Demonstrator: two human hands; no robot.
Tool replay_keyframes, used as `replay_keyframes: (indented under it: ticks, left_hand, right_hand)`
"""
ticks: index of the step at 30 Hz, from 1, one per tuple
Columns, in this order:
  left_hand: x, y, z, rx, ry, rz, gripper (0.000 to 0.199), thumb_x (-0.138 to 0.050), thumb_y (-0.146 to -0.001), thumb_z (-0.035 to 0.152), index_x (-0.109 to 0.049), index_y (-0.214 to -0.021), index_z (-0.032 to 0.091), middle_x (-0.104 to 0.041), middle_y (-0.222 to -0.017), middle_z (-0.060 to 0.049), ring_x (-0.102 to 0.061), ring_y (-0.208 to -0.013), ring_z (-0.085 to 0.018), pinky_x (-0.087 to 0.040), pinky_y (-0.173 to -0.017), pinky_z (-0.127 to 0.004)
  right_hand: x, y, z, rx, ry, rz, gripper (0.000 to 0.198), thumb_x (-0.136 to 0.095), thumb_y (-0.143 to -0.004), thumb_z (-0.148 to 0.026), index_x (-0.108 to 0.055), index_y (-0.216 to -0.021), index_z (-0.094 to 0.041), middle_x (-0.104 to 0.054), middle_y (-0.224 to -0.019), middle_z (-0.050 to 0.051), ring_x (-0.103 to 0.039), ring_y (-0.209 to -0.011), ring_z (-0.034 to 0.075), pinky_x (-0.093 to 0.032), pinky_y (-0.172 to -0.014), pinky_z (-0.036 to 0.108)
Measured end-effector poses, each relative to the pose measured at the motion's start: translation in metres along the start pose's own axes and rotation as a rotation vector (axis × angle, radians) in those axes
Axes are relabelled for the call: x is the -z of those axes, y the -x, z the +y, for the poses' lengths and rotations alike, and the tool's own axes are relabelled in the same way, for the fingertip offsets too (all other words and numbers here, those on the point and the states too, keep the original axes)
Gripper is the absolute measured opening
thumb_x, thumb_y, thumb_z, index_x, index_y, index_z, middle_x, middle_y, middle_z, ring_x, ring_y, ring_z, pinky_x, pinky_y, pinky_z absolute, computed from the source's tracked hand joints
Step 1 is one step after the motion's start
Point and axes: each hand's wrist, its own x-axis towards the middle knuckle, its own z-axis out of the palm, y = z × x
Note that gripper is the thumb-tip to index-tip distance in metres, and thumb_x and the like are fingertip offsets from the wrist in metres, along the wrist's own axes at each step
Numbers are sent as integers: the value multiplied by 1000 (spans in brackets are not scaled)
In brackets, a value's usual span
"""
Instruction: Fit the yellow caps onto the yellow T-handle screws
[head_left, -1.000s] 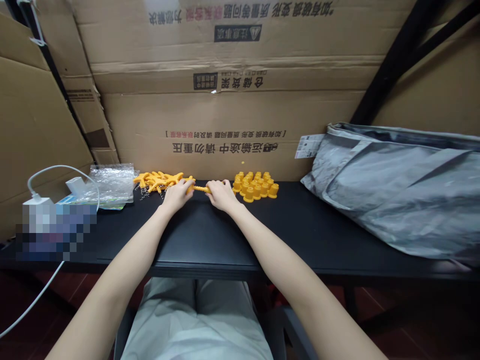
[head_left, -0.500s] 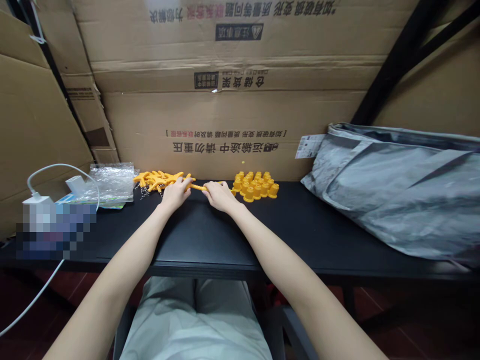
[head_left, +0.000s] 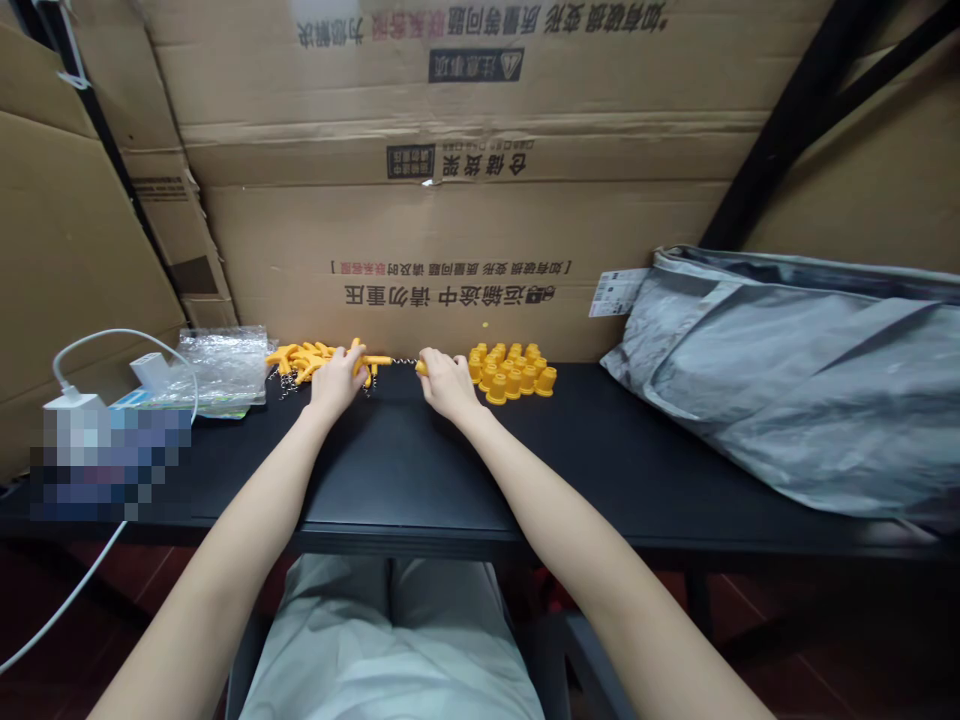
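Observation:
My left hand (head_left: 337, 380) is closed around a yellow branched plastic piece (head_left: 381, 360), whose arm points right. From that arm's tip a thin spiral wire (head_left: 405, 361) runs towards my right hand (head_left: 448, 385). The fingers of the right hand are closed on a short yellow plastic piece (head_left: 421, 368), mostly hidden by them; whether the wire enters it I cannot tell. Beside my left hand lies a pile of similar yellow branched pieces (head_left: 301, 360) with spiral wires sticking out. Several yellow cup-shaped pieces (head_left: 514, 377) stand in rows just right of my right hand.
Clear plastic bags (head_left: 221, 365) and a white charger with a cable (head_left: 75, 420) lie at the left of the black table (head_left: 420, 470). A big grey bag (head_left: 795, 390) fills the right side. Cardboard (head_left: 450, 220) walls the back.
My hands have moved apart, the left one slightly leftwards and the right one slightly rightwards. A bare spiral wire now shows between them, where a yellow length spanned before.

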Motion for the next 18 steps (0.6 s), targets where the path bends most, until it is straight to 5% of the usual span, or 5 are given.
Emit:
replay_keyframes:
  ticks: [8, 14, 18]
  left_hand:
    - [-1, -9, -35, 171, -45, 120, 38, -41, -90, 27, -56, -125, 26, -56, -106, -11, -60, -90, -23, -46, -77, -32]
    - [-13, -9, -57, 308, -32, 50, 39, -43, -87, 21, -61, -121, 27, -56, -112, -12, -60, -92, -25, -48, -81, -37]
    - [-28, -12, -70, 279, 47, 41, 38, -42, -84, 13, -65, -113, 22, -55, -119, -12, -60, -100, -25, -49, -88, -39]
  right_hand:
    - [-9, 1, 12, 21, -86, -90, 15, -50, -88, -22, -50, -103, -17, -63, -107, 11, -56, -98, 23, -32, -79, 33]
    - [-14, 1, 15, -16, -111, -88, 16, -52, -88, -23, -50, -103, -17, -64, -106, 10, -57, -96, 23, -34, -79, 35]
    - [-16, 1, 18, -36, -125, -100, 17, -53, -87, -23, -50, -103, -18, -64, -108, 10, -58, -97, 23, -34, -81, 35]
